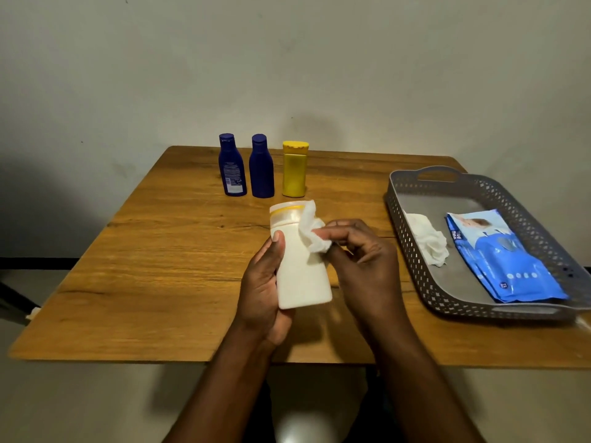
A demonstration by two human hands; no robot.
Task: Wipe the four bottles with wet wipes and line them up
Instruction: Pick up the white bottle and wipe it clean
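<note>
My left hand (262,282) grips a white bottle (300,276) with a yellow band near its cap, held tilted above the wooden table (160,251). A crumpled white wet wipe (311,231) is pinched in my right hand (361,257) and pressed against the bottle's upper right side. At the back of the table three bottles stand upright in a row: a blue bottle (232,166) with its label showing, a second blue bottle (261,167), and a yellow bottle (295,169).
A grey perforated tray (412,251) sits on the right of the table. Inside it lie a blue pack of wet wipes (502,260) and a used crumpled wipe (430,241). A plain wall stands behind the table.
</note>
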